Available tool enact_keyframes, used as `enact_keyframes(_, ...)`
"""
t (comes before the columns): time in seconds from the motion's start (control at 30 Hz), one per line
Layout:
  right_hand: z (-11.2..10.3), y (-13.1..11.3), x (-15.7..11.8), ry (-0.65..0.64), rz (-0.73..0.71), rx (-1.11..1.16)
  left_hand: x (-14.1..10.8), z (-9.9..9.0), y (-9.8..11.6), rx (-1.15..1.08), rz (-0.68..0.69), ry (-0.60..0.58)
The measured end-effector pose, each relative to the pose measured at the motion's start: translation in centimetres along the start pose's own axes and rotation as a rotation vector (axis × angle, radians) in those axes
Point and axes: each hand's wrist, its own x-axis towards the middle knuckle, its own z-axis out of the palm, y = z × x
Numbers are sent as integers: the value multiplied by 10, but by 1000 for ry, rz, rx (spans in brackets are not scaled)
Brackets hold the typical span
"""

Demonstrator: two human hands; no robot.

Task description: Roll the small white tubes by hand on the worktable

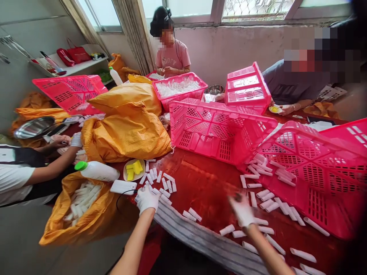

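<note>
My left hand, in a white glove, is at the table's near edge, over the loose short white tubes. Its fingers are curled together, and what they may grip is hidden. My right hand, also gloved with bare fingertips, is smeared by motion above the red table. I cannot tell whether it holds anything. Two white tubes lie between the hands. More white tubes are scattered around and beyond my right hand, some inside a tipped pink basket.
Another pink basket lies on its side ahead. At left are orange sacks, a green-capped white bottle, a dish of yellow sponge pieces and an open sack of tubes. Co-workers sit left, opposite and right.
</note>
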Motion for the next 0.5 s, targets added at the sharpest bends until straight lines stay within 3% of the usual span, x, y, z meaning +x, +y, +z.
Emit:
enact_keyframes(0.07,33,29,-42,-128,-39,-124,26,-3,1,55,-2,28)
enact_keyframes(0.13,70,53,-81,-412,-232,-644,46,-1,7,96,13,26)
enact_keyframes(0.2,101,67,-105,-531,-327,-1018,59,5,15,132,39,11)
enact_keyframes(0.33,136,69,-109,-609,-420,-1303,71,25,34,189,105,-25)
enact_keyframes(0.5,146,57,-91,-541,-408,-1287,74,48,53,188,226,-77)
